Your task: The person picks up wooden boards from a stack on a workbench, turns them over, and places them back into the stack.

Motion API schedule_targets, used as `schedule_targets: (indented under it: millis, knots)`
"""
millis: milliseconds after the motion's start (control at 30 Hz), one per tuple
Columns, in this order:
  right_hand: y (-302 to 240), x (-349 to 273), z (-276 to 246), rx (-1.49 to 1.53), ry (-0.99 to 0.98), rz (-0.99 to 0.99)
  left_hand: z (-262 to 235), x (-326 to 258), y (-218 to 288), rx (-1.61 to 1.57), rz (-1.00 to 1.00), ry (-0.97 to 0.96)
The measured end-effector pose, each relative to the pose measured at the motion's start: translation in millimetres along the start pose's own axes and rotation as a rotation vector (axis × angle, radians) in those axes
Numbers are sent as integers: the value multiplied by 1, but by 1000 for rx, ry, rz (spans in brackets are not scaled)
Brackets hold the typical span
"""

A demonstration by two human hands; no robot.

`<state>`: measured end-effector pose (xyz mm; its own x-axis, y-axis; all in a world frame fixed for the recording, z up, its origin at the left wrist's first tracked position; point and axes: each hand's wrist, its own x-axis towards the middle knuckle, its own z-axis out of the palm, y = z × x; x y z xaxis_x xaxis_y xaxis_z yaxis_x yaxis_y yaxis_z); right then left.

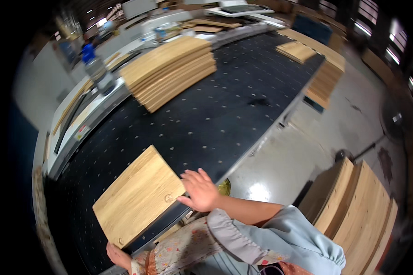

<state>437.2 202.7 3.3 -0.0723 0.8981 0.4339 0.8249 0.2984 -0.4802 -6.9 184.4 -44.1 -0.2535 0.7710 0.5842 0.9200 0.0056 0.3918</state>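
Touching the right end of a pale wooden board (140, 192), the right hand (200, 190) has its fingers extended and slightly apart, wrapped around nothing. The left hand (118, 257) is at the board's near-left corner; its fingers are partly hidden, so whether they clamp it cannot be told. The board appears to lie on the black, pale-dotted table (206, 130), close to its near edge. It looks stiff and moderately heavy, its smooth face likely to slip under a light touch, its corners likelier to chip than bend. The opposite short edges seem the best hold. Farther off sits a stack of similar boards (172, 68).
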Motion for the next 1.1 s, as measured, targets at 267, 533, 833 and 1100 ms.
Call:
schedule_targets:
  millis: [267, 533, 833, 1100]
  knots:
    - [-4, 4, 11, 187, -68, -15, 7, -1, 71, -89, 123, -22]
    - [13, 8, 10, 220, -87, -87, 40, 4, 114, -193, 216, -160]
    - [35, 16, 34, 136, 64, -280, 57, 13, 129, -235, 286, -245]
    - [31, 14, 27, 139, 34, -246, 52, 19, 123, -238, 277, -254]
